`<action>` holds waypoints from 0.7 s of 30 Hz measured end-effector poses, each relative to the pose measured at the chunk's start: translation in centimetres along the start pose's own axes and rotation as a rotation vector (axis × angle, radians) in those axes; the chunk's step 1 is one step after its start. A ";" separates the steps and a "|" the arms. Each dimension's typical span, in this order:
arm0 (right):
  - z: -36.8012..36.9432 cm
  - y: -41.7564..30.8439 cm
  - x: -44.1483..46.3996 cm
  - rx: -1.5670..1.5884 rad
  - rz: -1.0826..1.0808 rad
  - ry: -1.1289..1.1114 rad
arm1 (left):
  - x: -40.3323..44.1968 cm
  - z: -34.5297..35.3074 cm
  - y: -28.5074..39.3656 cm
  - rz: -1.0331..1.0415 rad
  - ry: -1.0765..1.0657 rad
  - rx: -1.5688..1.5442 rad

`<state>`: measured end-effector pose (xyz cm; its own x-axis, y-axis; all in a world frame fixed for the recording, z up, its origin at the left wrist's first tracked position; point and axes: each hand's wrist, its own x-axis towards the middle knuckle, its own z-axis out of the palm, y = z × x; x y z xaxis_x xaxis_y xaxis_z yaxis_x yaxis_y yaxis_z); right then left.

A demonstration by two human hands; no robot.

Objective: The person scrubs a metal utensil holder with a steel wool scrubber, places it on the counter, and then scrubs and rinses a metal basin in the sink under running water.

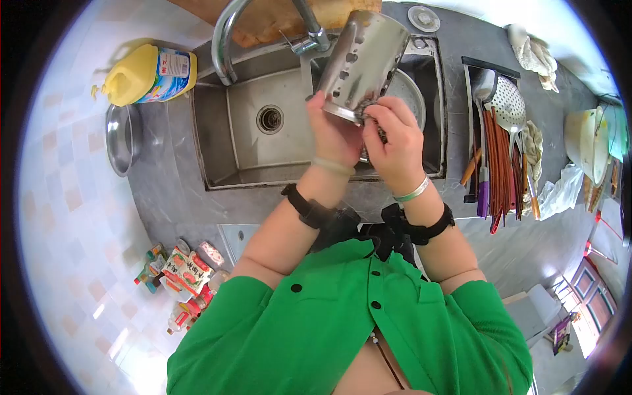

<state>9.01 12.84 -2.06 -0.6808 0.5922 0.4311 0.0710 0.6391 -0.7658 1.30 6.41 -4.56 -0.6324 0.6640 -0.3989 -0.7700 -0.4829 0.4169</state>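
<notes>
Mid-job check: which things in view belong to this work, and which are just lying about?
Seemingly in the job:
perforated metal canister, in the left hand
what looks like a wire scrubber, in the right hand
sink

Apparently lying about:
yellow jug
metal bowl
slotted ladle
chopsticks
plastic bag

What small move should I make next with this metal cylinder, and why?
Perhaps turn the perforated metal cylinder slightly with your left hand, bringing another stretch of its edge to your right hand. The left hand supports the near end, while the right holds what looks like a wire scrubber at that edge, over the sink.
</notes>
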 end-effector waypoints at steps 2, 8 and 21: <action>0.4 -0.2 -0.1 0.006 0.023 0.015 | -0.2 0.5 0.2 0.004 -0.003 -0.020; 0.0 0.5 -0.4 0.009 -0.028 -0.021 | -0.2 0.4 0.4 -0.021 -0.057 -0.086; -0.5 -0.4 -0.5 0.012 -0.147 0.019 | -0.1 0.6 0.4 0.046 0.006 -0.051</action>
<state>9.65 12.53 -1.71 -0.6695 0.5018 0.5477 -0.0373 0.7137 -0.6995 1.12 6.53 -3.85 -0.6678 0.6370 -0.3851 -0.7432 -0.5414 0.3931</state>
